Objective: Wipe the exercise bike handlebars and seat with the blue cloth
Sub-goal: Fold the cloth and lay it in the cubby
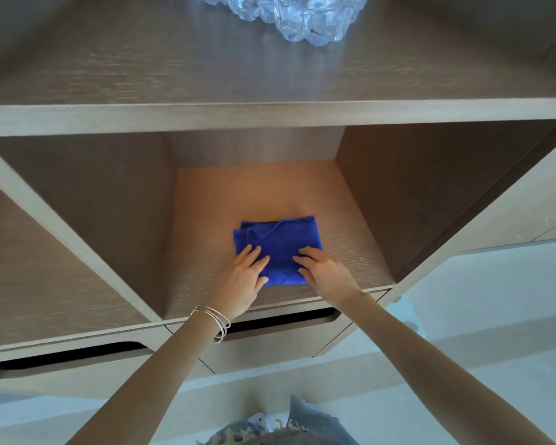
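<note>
A folded blue cloth (278, 244) lies flat on the floor of the middle cubby of a wooden shelf unit (270, 115). My left hand (243, 277), with thin bangles on its wrist, rests on the cloth's near left corner, fingers spread, thumb at the cloth's front edge. My right hand (323, 268) lies on the near right corner with its fingers curled over the edge. The cloth is still on the shelf floor, not lifted. No exercise bike is in view.
Crinkled clear plastic (289, 17) sits at the back of the shelf top. Side cubbies flank the middle one. Below are drawers with dark cut-out handles (283, 322). Pale floor lies at the right and below, with my shoe (264, 422) near the bottom edge.
</note>
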Tool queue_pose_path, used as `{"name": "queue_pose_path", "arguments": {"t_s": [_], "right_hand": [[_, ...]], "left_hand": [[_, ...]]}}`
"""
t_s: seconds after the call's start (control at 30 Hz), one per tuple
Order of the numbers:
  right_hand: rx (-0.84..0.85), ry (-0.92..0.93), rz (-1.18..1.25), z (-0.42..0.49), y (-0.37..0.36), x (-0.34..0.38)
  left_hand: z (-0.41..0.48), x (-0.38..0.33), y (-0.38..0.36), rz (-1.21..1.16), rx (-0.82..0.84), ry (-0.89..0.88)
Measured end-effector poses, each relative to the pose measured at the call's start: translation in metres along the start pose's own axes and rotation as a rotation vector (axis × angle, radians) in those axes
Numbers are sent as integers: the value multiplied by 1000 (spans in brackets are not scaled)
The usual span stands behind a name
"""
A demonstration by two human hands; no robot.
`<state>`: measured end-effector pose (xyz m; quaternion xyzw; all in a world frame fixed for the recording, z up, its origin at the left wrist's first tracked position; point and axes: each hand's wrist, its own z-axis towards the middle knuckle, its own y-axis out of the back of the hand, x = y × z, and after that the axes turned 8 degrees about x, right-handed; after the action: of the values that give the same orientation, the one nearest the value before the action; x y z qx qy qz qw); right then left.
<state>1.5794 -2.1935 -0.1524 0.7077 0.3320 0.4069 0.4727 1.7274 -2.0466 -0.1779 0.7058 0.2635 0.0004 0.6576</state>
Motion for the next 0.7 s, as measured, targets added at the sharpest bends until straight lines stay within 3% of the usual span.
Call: {"name": "queue_pose_path", "arguments": {"t_s": [0.13, 0.33, 0.7], "right_hand": [[-35, -11, -34, -4, 0, -16], [-18, -229, -82, 10, 23, -34], [140, -179, -152, 76, 61, -78]], "left_hand": [[18, -5, -3, 42, 5, -53], [76, -30, -8, 88, -46, -36], [169, -46, 19, 164, 43, 102]]}}
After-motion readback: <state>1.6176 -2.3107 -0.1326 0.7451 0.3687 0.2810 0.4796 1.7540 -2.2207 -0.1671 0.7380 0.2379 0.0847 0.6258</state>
